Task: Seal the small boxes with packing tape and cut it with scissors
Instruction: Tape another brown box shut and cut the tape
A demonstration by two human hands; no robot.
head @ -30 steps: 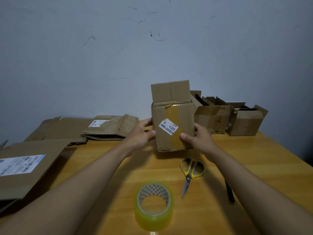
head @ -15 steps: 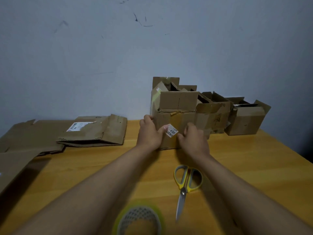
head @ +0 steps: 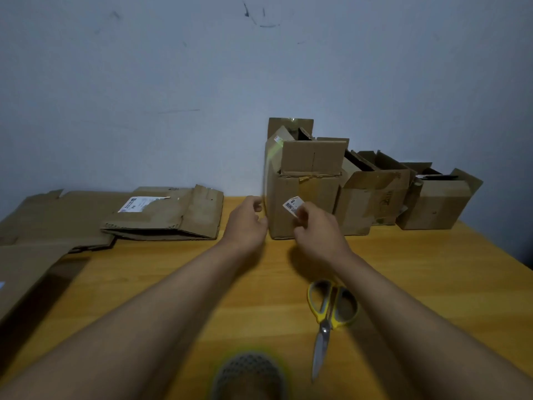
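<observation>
A small brown cardboard box (head: 302, 197) with a white label (head: 292, 204) stands upright at the back of the wooden table (head: 432, 284), its top flaps open and raised. My left hand (head: 247, 223) hovers just left of the box with loosely curled fingers and holds nothing. Loosely curled too, my right hand (head: 317, 230) is in front of the box, its fingertips over the label's lower corner. Yellow-handled scissors (head: 331, 313) lie shut on the table under my right forearm. The roll of clear packing tape (head: 251, 376) sits blurred at the bottom edge.
Two more open small boxes (head: 372, 197) (head: 438, 203) stand in a row to the right, against the wall. Flattened cardboard (head: 164, 215) lies at the back left, with more sheets (head: 26, 272) along the left edge.
The box went from held up between both hands to standing at the back beside the other boxes. Both hands have come off its sides and drawn back a little.
</observation>
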